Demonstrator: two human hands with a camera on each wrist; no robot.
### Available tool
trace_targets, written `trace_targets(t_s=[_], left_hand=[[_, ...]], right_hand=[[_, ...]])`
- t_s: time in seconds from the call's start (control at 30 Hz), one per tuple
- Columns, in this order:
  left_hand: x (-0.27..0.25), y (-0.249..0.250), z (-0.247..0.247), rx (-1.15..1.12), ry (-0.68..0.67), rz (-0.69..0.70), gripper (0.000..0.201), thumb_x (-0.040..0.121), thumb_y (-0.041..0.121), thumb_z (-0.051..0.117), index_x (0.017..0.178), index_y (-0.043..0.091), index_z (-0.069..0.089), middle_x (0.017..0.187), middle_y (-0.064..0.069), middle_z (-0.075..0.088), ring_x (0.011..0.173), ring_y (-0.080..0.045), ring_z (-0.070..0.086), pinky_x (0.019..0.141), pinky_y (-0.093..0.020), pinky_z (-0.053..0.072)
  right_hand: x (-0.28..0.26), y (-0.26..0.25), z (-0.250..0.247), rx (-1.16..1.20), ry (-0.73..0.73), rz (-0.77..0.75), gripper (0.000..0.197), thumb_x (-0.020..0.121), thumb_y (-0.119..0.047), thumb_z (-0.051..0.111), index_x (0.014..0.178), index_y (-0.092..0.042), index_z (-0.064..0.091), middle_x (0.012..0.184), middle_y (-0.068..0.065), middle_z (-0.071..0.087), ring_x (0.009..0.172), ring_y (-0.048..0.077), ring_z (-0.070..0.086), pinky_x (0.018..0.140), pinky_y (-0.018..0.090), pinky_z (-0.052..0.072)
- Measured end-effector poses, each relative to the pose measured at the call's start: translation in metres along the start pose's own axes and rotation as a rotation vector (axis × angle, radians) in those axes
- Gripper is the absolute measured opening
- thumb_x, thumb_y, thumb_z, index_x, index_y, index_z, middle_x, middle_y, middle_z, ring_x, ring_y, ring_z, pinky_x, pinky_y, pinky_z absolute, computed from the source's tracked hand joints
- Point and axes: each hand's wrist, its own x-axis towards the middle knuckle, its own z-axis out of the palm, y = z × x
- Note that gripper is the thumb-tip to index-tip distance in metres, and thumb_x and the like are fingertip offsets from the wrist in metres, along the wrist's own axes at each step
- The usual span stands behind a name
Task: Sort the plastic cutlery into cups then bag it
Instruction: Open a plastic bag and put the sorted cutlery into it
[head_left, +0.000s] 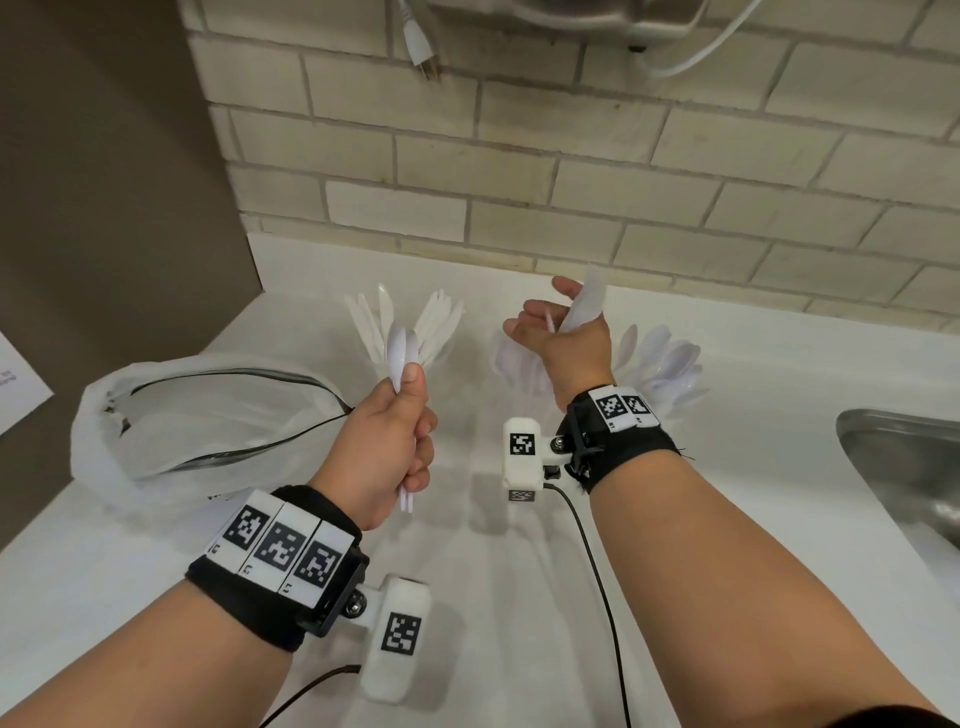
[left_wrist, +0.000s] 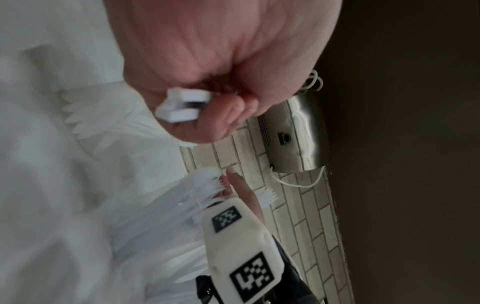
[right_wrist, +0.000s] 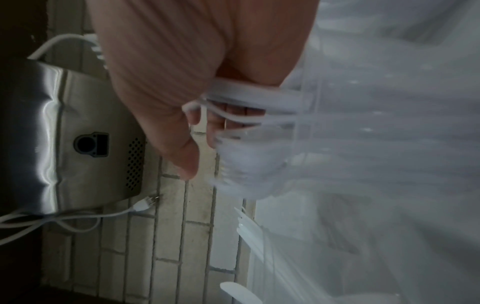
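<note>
My left hand (head_left: 389, 441) is held above the white counter (head_left: 519, 597) and grips white plastic spoons (head_left: 402, 348) by their handles, bowls up. The left wrist view shows the fist (left_wrist: 221, 72) closed round the handle ends (left_wrist: 184, 107). My right hand (head_left: 561, 343), farther back, holds blurred white forks (head_left: 587, 301); in the right wrist view the forks (right_wrist: 246, 123) cross its fingers (right_wrist: 168, 82). Behind stand bunches of cutlery: knives (head_left: 431, 322), forks (head_left: 511, 358) under the right hand, and spoons (head_left: 665, 364). Their clear cups barely show.
An open clear plastic bag (head_left: 156, 426) lies on the counter at the left. A steel sink (head_left: 904, 467) is sunk in at the right edge. On the brick wall behind are a steel unit (head_left: 623, 15) and a hanging white plug (head_left: 421, 47).
</note>
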Motion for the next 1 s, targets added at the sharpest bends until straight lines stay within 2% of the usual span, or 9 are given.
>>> trace_targets(t_s=[0.13,0.27,0.37,0.5,0.6,0.7,0.83,0.93,1.0], left_hand=[[0.000,0.001,0.002,-0.003,-0.010,-0.001,0.035,0.096,0.050,0.041,0.081,0.018,0.044,0.063,0.002,0.039,0.041,-0.011,0.029,0.038,-0.020,0.025],[-0.001,0.001,0.003,-0.012,-0.040,-0.006,0.036,0.096,0.049,0.042,0.084,0.015,0.045,0.062,0.002,0.041,0.041,-0.010,0.032,0.039,-0.021,0.028],[-0.003,-0.001,0.005,-0.023,-0.072,-0.012,0.036,0.096,0.047,0.042,0.087,0.013,0.047,0.061,0.001,0.041,0.041,-0.010,0.032,0.038,-0.021,0.029],[-0.004,-0.003,0.010,-0.001,-0.118,-0.002,0.040,0.096,0.047,0.041,0.089,0.010,0.053,0.059,0.000,0.040,0.044,-0.012,0.037,0.042,-0.024,0.034],[-0.005,-0.004,0.009,0.066,-0.174,0.023,0.051,0.089,0.053,0.041,0.097,0.007,0.062,0.059,0.003,0.043,0.047,-0.013,0.040,0.046,-0.027,0.039],[-0.007,-0.001,0.005,0.050,-0.257,-0.014,0.058,0.085,0.058,0.038,0.101,0.009,0.064,0.059,0.003,0.042,0.044,-0.012,0.034,0.043,-0.024,0.033],[-0.012,0.004,0.002,0.046,-0.450,-0.084,0.069,0.084,0.064,0.036,0.098,0.004,0.066,0.057,0.000,0.038,0.043,-0.011,0.024,0.043,-0.022,0.021],[-0.017,0.003,0.006,0.093,-0.543,-0.128,0.069,0.085,0.063,0.035,0.094,0.002,0.066,0.054,0.000,0.038,0.040,-0.011,0.022,0.039,-0.018,0.020],[-0.021,0.002,0.009,0.147,-0.524,-0.102,0.071,0.086,0.066,0.035,0.095,0.002,0.066,0.056,-0.002,0.044,0.040,-0.014,0.033,0.040,-0.022,0.031]], right_hand=[[-0.001,-0.004,-0.004,0.038,-0.034,-0.004,0.080,0.064,-0.006,0.086,0.125,-0.029,0.040,0.112,0.009,0.065,0.104,0.015,0.066,0.090,0.028,0.053],[-0.001,-0.014,-0.007,-0.073,0.045,-0.110,0.046,0.079,-0.019,0.076,0.118,-0.026,0.054,0.113,-0.001,0.064,0.110,0.013,0.061,0.100,0.034,0.049],[-0.009,-0.017,-0.008,-0.282,-0.039,-0.235,0.024,0.091,-0.022,0.061,0.114,-0.027,0.064,0.121,-0.007,0.064,0.114,0.008,0.057,0.105,0.030,0.043],[-0.019,0.001,-0.010,-0.872,-0.317,-0.320,0.033,0.093,-0.017,0.055,0.125,-0.022,0.062,0.138,-0.004,0.055,0.132,0.009,0.045,0.108,0.011,0.022],[-0.028,-0.006,-0.010,-0.839,-0.211,-0.414,0.035,0.093,-0.013,0.053,0.126,-0.018,0.061,0.137,-0.002,0.056,0.138,0.009,0.036,0.110,0.013,0.022],[-0.050,-0.029,-0.001,-0.591,-0.201,-0.491,0.028,0.091,-0.023,0.060,0.118,-0.023,0.066,0.123,-0.005,0.063,0.103,0.011,0.062,0.091,0.017,0.045],[-0.081,-0.055,0.003,-0.382,-0.635,-0.290,0.040,0.088,-0.040,0.060,0.126,-0.046,0.048,0.110,-0.005,0.064,0.063,0.040,0.059,0.059,0.032,0.055],[-0.089,-0.060,-0.001,-0.421,-0.679,-0.274,0.017,0.093,-0.022,0.059,0.110,-0.025,0.061,0.084,-0.011,0.064,0.053,0.002,0.058,0.053,0.008,0.040],[-0.091,-0.060,-0.003,-0.507,-0.636,-0.265,0.007,0.093,-0.019,0.058,0.092,-0.016,0.065,0.077,-0.014,0.061,0.058,-0.006,0.056,0.056,0.007,0.040]])
